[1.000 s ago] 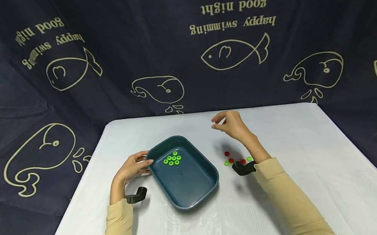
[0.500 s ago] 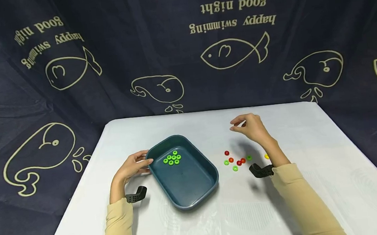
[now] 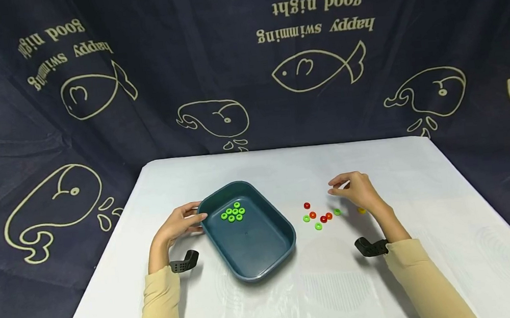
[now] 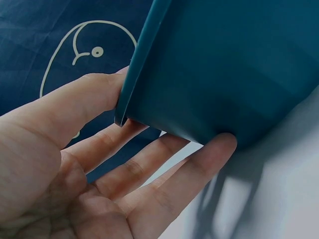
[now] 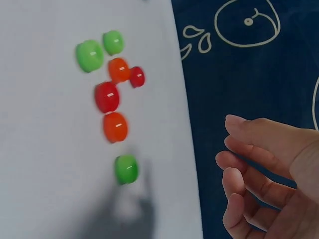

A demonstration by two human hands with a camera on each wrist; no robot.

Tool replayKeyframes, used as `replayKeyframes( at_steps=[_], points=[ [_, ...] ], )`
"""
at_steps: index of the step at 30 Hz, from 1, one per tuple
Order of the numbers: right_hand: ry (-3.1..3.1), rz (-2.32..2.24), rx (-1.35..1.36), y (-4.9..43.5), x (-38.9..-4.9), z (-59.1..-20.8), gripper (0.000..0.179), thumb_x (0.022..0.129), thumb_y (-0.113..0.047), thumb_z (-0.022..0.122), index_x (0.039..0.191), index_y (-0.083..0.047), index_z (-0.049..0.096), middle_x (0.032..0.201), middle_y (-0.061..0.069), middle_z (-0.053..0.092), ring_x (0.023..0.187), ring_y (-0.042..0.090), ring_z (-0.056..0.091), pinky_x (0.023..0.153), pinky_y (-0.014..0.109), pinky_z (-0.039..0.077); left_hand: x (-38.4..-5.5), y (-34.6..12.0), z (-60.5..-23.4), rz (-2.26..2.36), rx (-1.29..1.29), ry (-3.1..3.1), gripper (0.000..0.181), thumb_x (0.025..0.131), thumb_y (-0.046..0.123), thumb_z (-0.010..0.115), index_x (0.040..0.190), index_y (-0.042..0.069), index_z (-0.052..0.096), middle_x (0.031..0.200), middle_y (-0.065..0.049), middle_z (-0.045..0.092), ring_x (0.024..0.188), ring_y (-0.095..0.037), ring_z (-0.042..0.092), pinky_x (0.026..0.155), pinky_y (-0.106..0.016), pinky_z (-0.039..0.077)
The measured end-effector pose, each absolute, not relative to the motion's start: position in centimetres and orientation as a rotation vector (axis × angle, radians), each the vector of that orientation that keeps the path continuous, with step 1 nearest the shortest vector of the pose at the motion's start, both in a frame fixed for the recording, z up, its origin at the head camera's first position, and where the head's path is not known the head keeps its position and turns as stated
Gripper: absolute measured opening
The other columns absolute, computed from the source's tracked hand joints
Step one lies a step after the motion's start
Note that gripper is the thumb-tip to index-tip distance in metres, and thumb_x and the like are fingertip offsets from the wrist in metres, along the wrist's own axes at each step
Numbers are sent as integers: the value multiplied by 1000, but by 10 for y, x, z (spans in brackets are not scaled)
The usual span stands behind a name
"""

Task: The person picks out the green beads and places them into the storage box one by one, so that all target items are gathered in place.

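Nearest to the viewer, two beige sleeves (image 3: 159, 309) are coming in from below, and a black device (image 3: 371, 246) is sitting on each wrist. Next, the dark teal tray (image 3: 256, 246) is lying aslant, a little to the left of the table's middle. The left hand (image 3: 179, 224) is holding this tray at its far left corner, the thumb lying at the rim and the other fingers staying spread along the outside. Inside, toward the far end, seven green rings (image 3: 235, 211) are lying in one close group.

To the right of the tray, well apart from it, three loose green rings (image 3: 319, 226), two orange rings (image 3: 329, 216) and two red rings (image 3: 307, 205) are lying scattered on the white table (image 3: 331, 284). A yellow ring (image 3: 362, 210) is showing beside the right wrist, partly hidden. The right hand (image 3: 356, 188) is hovering just beyond, its fingers bending loosely, with a narrow gap at the thumb, holding nothing. Behind everything, a navy cloth (image 3: 225, 39) is hanging, showing fish, whales and upside-down words.
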State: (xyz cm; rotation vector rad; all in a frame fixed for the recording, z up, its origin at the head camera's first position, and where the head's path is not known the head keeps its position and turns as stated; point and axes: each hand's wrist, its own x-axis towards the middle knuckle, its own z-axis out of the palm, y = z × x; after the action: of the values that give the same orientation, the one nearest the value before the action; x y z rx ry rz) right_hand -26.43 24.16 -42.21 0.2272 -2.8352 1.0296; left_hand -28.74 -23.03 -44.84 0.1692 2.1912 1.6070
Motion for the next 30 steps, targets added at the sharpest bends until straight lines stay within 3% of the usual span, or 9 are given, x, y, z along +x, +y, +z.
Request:
replayKeyframes(
  at_steps=[8,16,22,30],
  points=[
    [-2864,1125,223,252,-253,-445,26,82,-17,73,101,0,71,90,15,71,70,21,66,59,25,51,-288,-231,-450,1612,169,2186,65,91,18,63,144,-2,31,137,-31,38,87,-20,67,86,-42,58],
    [-2924,1147,222,256,-249,-457,26,77,-19,77,98,-4,73,90,12,72,73,16,63,60,23,49,-288,-231,-450,1621,167,2187,63,92,16,61,144,-1,31,136,-30,39,90,-21,67,86,-42,58],
    [-2978,1153,240,255,-248,-465,25,72,-13,80,94,-3,74,84,10,71,71,14,54,58,21,43,-287,-230,-450,1623,175,2181,62,91,17,61,143,-2,32,134,-29,41,97,-27,66,88,-45,56],
    [-2956,1151,229,255,-247,-469,20,71,-5,79,90,-2,74,80,10,69,70,15,54,57,21,43,-287,-230,-450,1630,186,2178,63,91,17,62,143,-2,32,134,-30,40,99,-31,65,88,-46,56]
  ],
)
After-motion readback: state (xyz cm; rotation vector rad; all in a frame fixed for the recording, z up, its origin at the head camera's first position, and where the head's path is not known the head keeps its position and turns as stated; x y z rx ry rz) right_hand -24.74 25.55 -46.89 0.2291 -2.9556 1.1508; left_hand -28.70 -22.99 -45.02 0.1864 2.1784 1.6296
